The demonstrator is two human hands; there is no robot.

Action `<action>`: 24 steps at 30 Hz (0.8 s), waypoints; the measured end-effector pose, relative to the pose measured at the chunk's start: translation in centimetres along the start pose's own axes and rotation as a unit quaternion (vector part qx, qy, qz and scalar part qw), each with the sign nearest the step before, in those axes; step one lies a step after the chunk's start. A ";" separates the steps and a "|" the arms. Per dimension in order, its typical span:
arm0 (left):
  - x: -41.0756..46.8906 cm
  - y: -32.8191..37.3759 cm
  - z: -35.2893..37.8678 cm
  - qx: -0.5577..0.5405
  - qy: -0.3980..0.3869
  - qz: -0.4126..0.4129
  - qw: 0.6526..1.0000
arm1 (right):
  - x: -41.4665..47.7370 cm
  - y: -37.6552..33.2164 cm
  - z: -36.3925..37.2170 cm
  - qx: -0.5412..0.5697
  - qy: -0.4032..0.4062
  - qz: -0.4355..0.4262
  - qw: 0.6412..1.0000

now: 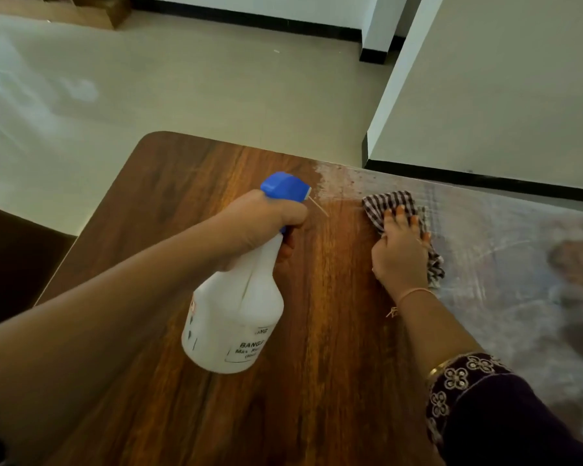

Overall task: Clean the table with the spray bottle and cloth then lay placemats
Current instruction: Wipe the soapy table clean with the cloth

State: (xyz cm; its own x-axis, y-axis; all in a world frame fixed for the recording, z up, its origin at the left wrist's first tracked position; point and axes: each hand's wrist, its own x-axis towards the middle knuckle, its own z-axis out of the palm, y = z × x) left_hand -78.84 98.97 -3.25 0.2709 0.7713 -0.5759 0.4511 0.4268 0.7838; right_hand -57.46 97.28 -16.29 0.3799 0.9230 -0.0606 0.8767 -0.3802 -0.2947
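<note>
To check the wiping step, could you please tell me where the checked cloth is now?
In the head view, the checked cloth lies on the table, right of centre, under the right hand, to the right of the spray bottle.

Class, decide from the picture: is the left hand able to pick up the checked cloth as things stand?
Probably not: the left hand grips the spray bottle, and the right hand lies flat on the cloth.

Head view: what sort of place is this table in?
Probably a room in a home, maybe a dining area: a large wooden table, a pale smooth floor, and a plain pale wall with dark skirting. Little else shows.
</note>
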 end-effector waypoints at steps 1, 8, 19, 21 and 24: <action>0.3 0.1 0.2 0.001 -0.005 0.000 1.000 | 0.0 0.0 0.0 0.003 0.003 0.004 1.000; 2.1 0.3 0.8 0.001 -0.012 0.018 1.000 | 0.0 -0.1 0.3 0.004 0.011 0.011 1.000; 2.3 0.8 0.7 -0.020 0.016 0.009 1.000 | -0.1 -1.5 0.8 -0.023 0.005 0.033 0.999; 2.3 0.9 0.4 -0.026 0.020 0.004 0.999 | -1.1 -3.0 1.4 -0.038 0.006 0.011 0.999; 2.7 1.3 0.1 -0.020 0.032 0.003 0.999 | -2.8 -6.8 3.0 -0.043 0.011 -0.090 0.995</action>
State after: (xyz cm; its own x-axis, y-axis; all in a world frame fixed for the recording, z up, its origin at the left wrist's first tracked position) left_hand -77.49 101.57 -3.85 0.2168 0.8020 -0.5566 0.4153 0.4402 0.7961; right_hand -65.40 97.50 -17.00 0.2192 0.9757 0.0064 0.9530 -0.2126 -0.2160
